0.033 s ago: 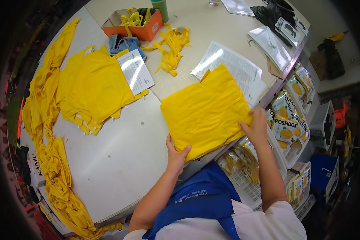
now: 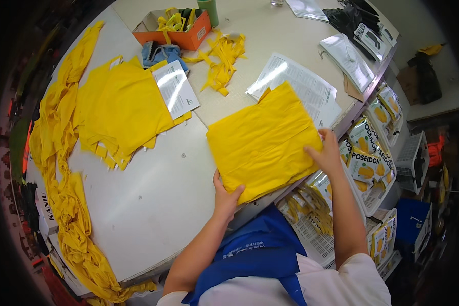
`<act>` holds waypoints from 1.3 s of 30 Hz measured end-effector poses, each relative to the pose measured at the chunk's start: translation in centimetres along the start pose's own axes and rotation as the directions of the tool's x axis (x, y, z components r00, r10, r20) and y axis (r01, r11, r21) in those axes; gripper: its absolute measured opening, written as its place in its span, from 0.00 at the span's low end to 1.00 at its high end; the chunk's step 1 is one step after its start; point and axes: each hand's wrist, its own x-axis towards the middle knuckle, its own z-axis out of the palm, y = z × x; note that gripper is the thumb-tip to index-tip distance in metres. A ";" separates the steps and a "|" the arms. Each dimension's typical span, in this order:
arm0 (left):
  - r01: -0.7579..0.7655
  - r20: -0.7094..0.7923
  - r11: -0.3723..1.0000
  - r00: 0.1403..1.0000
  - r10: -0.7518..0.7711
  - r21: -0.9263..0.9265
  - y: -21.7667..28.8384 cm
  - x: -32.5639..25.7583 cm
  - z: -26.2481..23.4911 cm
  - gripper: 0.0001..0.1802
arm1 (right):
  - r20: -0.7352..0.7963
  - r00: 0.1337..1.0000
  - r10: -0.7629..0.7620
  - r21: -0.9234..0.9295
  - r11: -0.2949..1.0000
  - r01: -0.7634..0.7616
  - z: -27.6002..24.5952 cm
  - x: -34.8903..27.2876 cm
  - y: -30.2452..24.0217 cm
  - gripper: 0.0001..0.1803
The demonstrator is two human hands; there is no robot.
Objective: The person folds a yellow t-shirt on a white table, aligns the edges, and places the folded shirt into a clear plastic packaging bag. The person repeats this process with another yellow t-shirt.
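A folded yellow cloth [image 2: 262, 140] lies at the near right edge of the table, its layers showing along the near side. At its near left corner, my left hand [image 2: 226, 197] grips the edge, thumb on top and fingers along the side. My right hand [image 2: 326, 152] is closed on the right edge, the thumb pressing on top and the fingertips partly hidden. Printed paper sheets [image 2: 296, 84] lie just beyond the cloth, partly under it. To the left is a pile of flat yellow pieces [image 2: 120, 107] with a printed white card [image 2: 176, 89] on it.
A long bunched yellow cloth [image 2: 56, 127] runs down the table's left side. At the back stand an orange box [image 2: 188, 38] of straps, a blue cloth item [image 2: 160, 54] and loose yellow straps [image 2: 224, 61]. Silver pouches [image 2: 347, 61] lie far right. Baskets of packets [image 2: 364, 166] stand beside the table.
My right hand has shifted slightly farther up the cloth's right edge, away from me. My left hand keeps its hold on the near corner.
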 end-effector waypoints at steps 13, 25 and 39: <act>-0.073 -0.018 0.898 0.997 0.072 -0.433 0.0 -1.8 -7.3 0.36 | 0.775 0.632 0.015 0.062 0.993 -0.099 3.9 -9.5 -6.0 0.33; 0.180 -0.017 0.934 0.981 -0.195 -0.309 1.5 -6.2 -7.2 0.35 | 0.982 0.187 -0.040 0.137 0.827 -0.545 8.8 5.4 -8.9 0.44; 0.248 0.203 0.881 0.963 -0.178 -0.404 -0.3 -7.7 -6.1 0.36 | 0.993 -0.064 -0.100 0.041 0.793 -0.608 9.6 4.7 -11.7 0.53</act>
